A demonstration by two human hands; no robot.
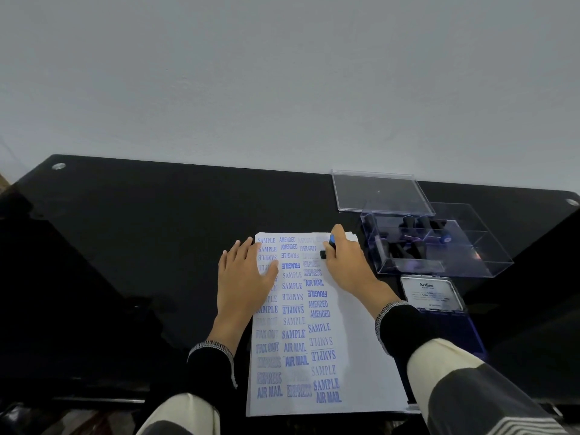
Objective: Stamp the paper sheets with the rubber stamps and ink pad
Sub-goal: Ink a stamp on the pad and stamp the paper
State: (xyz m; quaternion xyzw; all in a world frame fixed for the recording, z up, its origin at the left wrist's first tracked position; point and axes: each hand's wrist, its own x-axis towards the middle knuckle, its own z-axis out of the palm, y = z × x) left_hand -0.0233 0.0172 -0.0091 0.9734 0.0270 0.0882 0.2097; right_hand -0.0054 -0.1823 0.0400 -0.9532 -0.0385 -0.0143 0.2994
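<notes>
The top paper sheet (345,324) is largely covered with blue prints; bare space is left along its 3 o'clock side. A stamp (328,248) is gripped by the right hand (348,265) at the sheet's 12 o'clock edge, while the sheet is pressed flat by the left hand (248,274), fingers straight. The ink pad (452,328) lies open at 3 o'clock.

Paper sheet (345,324) stamped SAMPLE, AMENDED, FAX OUT, FRAGILE, EXPRESS, AIR MAIL, ink pad lid (431,295) labelled Artline

Black glass worktop (125,246): glossy, mirror-smooth, with round metal fittings (58,166). White paper sheets (354,365): matt, blue ink prints. Clear plastic storage box (489,255) and flat clear plastic lid (379,191): glossy, transparent. Blue plastic ink pad case (464,328): smooth. Black knitted cloth cuffs (398,324): soft, matt.
</notes>
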